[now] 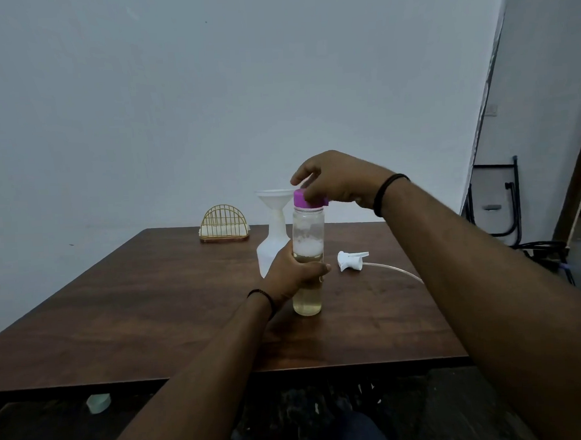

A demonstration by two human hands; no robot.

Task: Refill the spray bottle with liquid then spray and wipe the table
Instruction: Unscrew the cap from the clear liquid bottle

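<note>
A clear bottle (306, 239) with yellowish liquid and foam stands upright on the brown table (152, 311). My left hand (293, 273) grips its middle. My right hand (334, 184) holds its purple cap (303, 199) from above, fingers curled round it. Just behind stands the white spray bottle (270, 251) with a white funnel (274, 198) in its neck. The white trigger sprayer head (350, 259) lies on the table to the right, its thin tube (396, 269) trailing toward my right arm.
A gold wire napkin holder (223, 223) with white napkins sits at the table's far edge. A pale small round object (98, 402) lies on the floor below the near edge. A folded chair and cables (497, 205) stand at the right wall.
</note>
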